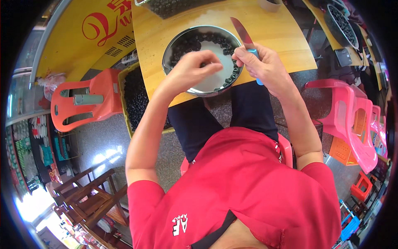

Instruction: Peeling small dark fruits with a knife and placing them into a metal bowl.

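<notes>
A round metal basin stands at the table's near edge, with many small, dark, ring-like pieces gathered along its inner wall and a pale bottom showing between them. Over its middle, my left hand has its fingers curled; a dark spot shows between thumb and fingers, too small to name. My right hand grips a knife by its blue handle above the basin's right rim. The blade points up and away to the left. Right thumb and forefinger meet near the rim, and whatever lies between them is hidden.
The basin is on a wooden table; a container of dark pieces sits at its far edge. Left, a yellow crate full of dark pieces adjoins an orange chair. Pink chairs stand right, below another filled basin.
</notes>
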A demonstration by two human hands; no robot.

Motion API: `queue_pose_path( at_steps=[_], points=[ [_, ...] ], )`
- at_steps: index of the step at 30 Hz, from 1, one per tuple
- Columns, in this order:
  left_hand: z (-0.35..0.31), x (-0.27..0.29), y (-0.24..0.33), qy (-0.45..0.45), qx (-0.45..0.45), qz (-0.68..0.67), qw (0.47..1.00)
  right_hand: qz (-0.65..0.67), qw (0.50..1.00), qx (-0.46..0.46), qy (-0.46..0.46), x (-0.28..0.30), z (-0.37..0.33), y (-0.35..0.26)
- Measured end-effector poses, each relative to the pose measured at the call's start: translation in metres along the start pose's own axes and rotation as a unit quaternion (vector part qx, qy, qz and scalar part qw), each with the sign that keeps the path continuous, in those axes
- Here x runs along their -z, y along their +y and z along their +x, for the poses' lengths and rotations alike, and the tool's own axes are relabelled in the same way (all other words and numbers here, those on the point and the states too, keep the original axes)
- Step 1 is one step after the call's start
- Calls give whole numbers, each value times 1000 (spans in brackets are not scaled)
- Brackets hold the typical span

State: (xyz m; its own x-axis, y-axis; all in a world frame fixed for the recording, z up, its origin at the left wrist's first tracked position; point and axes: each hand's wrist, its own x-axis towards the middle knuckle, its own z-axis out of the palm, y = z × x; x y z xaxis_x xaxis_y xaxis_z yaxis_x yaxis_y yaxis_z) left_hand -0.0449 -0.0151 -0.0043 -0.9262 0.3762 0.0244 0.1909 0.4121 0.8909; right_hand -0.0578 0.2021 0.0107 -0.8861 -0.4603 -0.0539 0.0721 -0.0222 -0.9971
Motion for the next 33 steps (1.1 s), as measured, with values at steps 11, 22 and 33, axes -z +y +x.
queue_pose_path(
  at_steps=[11, 22, 33],
  points=[
    [26, -30, -1, -172, 24, 289, 941, -97, 995, -16, -6, 8, 4, 14],
    [20, -19, 3, -69, 76, 231, 968, -106, 994, 25, 12, 11, 2, 12],
    [19, -12, 4, -28, 57, 136, 989, -93, 992, 71, 37, 11, -1, 16]
  ],
)
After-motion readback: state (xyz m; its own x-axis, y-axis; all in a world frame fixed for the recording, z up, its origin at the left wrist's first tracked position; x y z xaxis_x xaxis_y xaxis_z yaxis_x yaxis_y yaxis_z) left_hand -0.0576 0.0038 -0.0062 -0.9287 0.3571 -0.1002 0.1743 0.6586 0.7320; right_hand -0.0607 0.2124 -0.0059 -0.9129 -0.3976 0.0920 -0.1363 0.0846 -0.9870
